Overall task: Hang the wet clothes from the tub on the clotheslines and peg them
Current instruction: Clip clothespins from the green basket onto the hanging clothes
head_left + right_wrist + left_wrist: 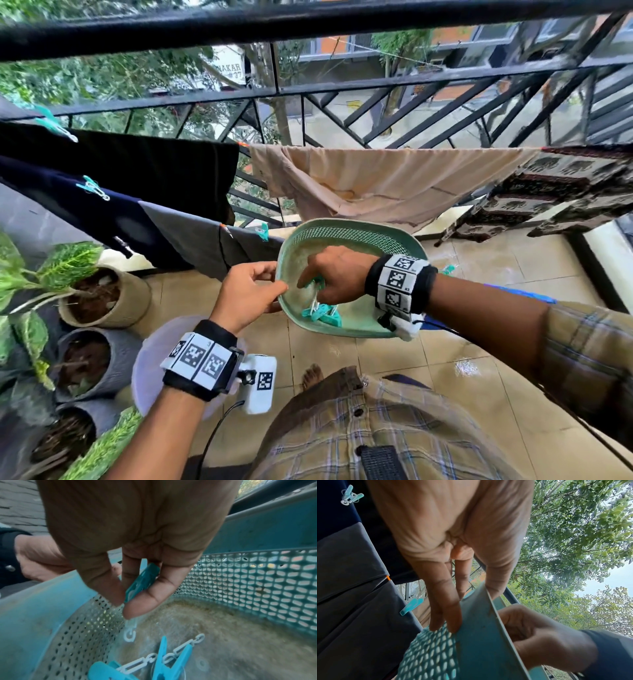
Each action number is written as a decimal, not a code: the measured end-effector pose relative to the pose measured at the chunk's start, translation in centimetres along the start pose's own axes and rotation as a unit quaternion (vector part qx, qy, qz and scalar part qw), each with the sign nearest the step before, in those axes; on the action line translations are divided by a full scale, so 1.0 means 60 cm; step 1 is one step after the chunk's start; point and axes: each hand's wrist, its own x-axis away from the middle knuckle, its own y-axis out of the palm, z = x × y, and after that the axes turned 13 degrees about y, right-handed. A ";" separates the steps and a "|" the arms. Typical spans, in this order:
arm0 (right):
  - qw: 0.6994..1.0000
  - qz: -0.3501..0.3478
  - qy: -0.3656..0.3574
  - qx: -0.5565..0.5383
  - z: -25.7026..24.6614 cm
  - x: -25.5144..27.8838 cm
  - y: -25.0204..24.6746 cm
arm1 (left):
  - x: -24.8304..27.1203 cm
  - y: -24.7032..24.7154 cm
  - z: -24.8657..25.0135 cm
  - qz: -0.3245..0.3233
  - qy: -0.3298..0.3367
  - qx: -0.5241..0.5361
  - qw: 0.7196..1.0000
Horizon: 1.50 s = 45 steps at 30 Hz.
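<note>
A teal mesh basket (pixel 342 224) is held up in front of me. My left hand (pixel 275 277) grips its near-left rim, thumb inside and fingers along the outer mesh (pixel 428 655). My right hand (pixel 313 281) reaches inside and pinches one teal peg (pixel 144 580) between thumb and fingers. More teal pegs (pixel 164 660) on white linked clips lie on the basket's floor. On the lines hang a beige garment (pixel 376 185), a black one (pixel 137 164), a navy one (pixel 68 205), a grey one (pixel 198 240) and a patterned cloth (pixel 565 185). Teal pegs (pixel 92 188) sit on the dark clothes.
A black metal railing (pixel 308 89) runs behind the lines, with trees and buildings beyond. Potted plants (pixel 99 294) stand at the left on the wet tiled floor (pixel 479 359). A pale round object (pixel 147 359) lies below my left wrist.
</note>
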 end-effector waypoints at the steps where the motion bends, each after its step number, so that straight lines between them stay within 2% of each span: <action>1: 1.000 0.008 0.002 -0.004 0.001 0.000 -0.003 | -0.003 -0.004 0.002 0.003 -0.003 0.000 1.000; 9: 0.996 0.084 -0.016 -0.031 0.044 0.000 -0.036 | -0.031 -0.005 0.023 0.002 0.002 -0.031 1.000; 13: 0.982 0.159 -0.084 -0.056 0.097 0.005 -0.075 | -0.061 0.011 0.029 0.004 0.009 -0.047 0.999; 15: 0.975 0.186 -0.085 -0.082 0.130 0.005 -0.104 | -0.077 0.021 0.033 0.015 -0.003 -0.048 0.999; 20: 0.959 0.233 -0.034 -0.156 0.235 -0.010 -0.177 | -0.118 0.046 0.043 0.038 -0.040 -0.039 0.998; 23: 0.936 0.282 0.030 -0.209 0.313 -0.034 -0.206 | -0.139 0.052 0.044 0.057 -0.062 -0.022 0.996; 25: 0.923 0.290 0.077 -0.242 0.365 -0.050 -0.221 | -0.148 0.057 0.050 0.070 -0.063 -0.014 0.995; 28: 0.915 0.269 0.116 -0.278 0.432 -0.082 -0.225 | -0.158 0.062 0.059 0.094 -0.068 0.002 0.993; 33: 0.871 0.300 0.191 -0.338 0.507 -0.149 -0.193 | -0.175 0.067 0.065 0.129 -0.090 0.012 0.988; 37: 0.837 0.330 0.192 -0.392 0.526 -0.183 -0.167 | -0.181 0.072 0.055 0.163 -0.107 0.027 0.980; 42: 0.835 0.342 0.162 -0.400 0.530 -0.211 -0.141 | -0.184 0.082 0.044 0.174 -0.132 0.028 0.975; 45: 0.842 0.340 0.176 -0.380 0.538 -0.223 -0.134 | -0.186 0.087 0.042 0.176 -0.140 0.021 0.974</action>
